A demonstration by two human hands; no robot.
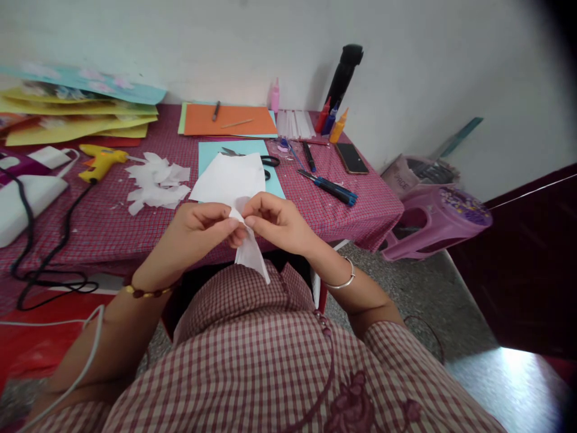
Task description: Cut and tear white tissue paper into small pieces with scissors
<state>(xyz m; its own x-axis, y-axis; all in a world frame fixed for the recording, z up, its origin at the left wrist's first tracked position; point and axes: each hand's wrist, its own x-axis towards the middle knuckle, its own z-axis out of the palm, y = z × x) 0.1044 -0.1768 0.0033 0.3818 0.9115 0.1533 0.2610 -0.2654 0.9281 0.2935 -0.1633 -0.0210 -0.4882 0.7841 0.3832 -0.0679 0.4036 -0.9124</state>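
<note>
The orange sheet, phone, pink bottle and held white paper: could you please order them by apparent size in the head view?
1. Orange sheet
2. Phone and held white paper: unsure; the paper is nearer the camera and partly hidden.
3. Pink bottle

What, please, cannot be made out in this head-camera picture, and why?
Head view, the pinched part of the white paper strip: hidden by the left hand and right hand.
Head view, the middle of the black-handled scissors: hidden by the white paper sheet.
Head view, the left end of the white rectangular block: cut off by the picture's edge.
</note>
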